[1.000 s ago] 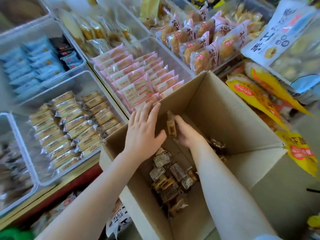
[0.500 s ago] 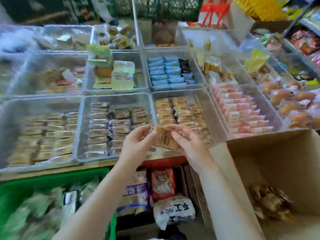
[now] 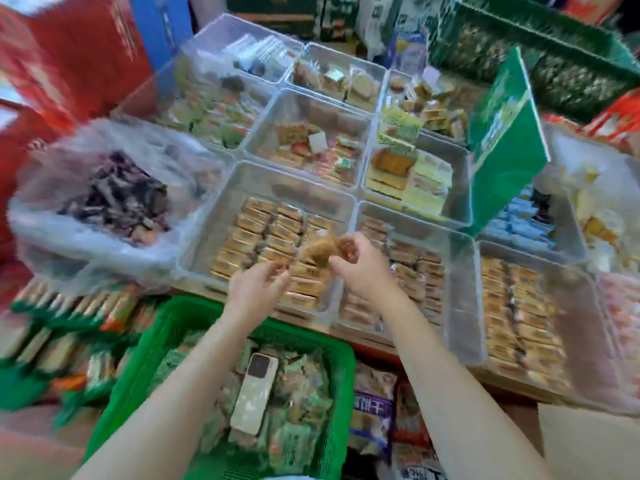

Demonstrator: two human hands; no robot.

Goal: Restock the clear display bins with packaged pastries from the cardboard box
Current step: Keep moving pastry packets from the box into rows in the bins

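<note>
Tan-wrapped and small, the packaged pastry (image 3: 320,252) sits pinched in the right hand (image 3: 360,268), thumb and forefinger curled onto its near edge, held just above the rows in the clear bin (image 3: 214,216) that already carries matching tan packs. The person probably holds it by the edge so the flat face can be slid down into a gap without disturbing its neighbours.

Beside it, the left hand (image 3: 258,289) hovers with fingers loosely bent. Its fingertips are close to the pastry's lower corner, but motion blur hides whether they touch it or hold anything, so its grip cannot be told. It looks ready to part the rows or steady the pack as it goes in.

Around that bin stand other clear bins. One to its right (image 3: 460,306) holds darker brown packs, and another further right (image 3: 588,306) holds more tan ones, each kind kept apart, presumably so shoppers can pick by sort. A loose plastic bag (image 3: 52,237) of dark snacks slumps to the left.

Below the forearms a green basket (image 3: 166,341) holds green packets, with a phone (image 3: 254,396) lying on top. The cardboard box is out of view.
</note>
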